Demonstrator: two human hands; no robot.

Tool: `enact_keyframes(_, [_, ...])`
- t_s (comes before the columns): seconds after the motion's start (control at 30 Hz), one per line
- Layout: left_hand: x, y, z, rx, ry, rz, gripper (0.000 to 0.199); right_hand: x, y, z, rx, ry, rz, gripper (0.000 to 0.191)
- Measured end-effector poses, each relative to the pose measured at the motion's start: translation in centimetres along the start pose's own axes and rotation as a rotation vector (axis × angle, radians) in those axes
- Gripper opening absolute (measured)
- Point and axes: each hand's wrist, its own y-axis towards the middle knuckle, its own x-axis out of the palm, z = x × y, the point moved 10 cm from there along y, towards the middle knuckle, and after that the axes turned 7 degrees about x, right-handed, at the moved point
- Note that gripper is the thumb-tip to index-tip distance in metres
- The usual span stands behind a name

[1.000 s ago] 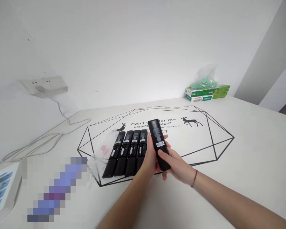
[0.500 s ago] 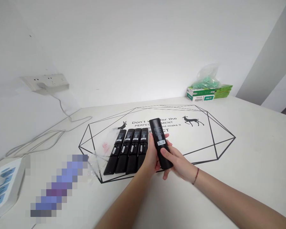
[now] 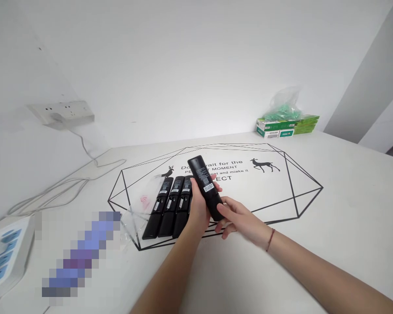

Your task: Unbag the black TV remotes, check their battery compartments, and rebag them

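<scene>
A black remote control [image 3: 203,181] is held tilted above the table, its back with a white label facing me. My left hand [image 3: 199,209] wraps around its middle, with fingertips showing on the far side. At the lower end, my right hand [image 3: 237,216] grips it, thumb on the back and fingers beneath. No open battery compartment shows on this one. Left of it, several more black remote controls [image 3: 165,205] lie face down in a row, their battery compartments uncovered. My left hand and the held remote hide part of the row's right side.
A clear plastic bag [image 3: 139,207] lies left of the row. Farther left are a white power strip [image 3: 15,248], cables [image 3: 68,185] and a blurred-out item [image 3: 81,255]. Green and white boxes [image 3: 278,127] with a bag [image 3: 285,104] on top stand against the back wall.
Both hands have moved left and slightly up with the remote control, which now leans further to the left. It covers more of the row's right end.
</scene>
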Motion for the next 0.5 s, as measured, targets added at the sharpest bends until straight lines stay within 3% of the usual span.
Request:
enact_keyframes(0.13, [-0.6, 0.3, 0.3, -0.003, -0.095, 0.083, 0.062, -0.3, 0.0, -0.4, -0.078, -0.211, 0.077, 0.042])
enact_keyframes(0.23, [-0.3, 0.1, -0.3, -0.063, -0.140, 0.092, 0.058, -0.9, -0.3, -1.3, -0.178, -0.484, 0.221, 0.044])
enact_keyframes(0.33, [0.1, -0.1, -0.7, -0.099, -0.139, 0.089, 0.056, -1.5, -1.0, -2.4, -0.232, -0.663, 0.365, 0.033])
enact_keyframes(0.5, [-0.2, -0.1, -0.6, -0.095, -0.136, 0.118, 0.059, -1.4, -1.4, -3.0, -0.249, -0.721, 0.378, 0.029])
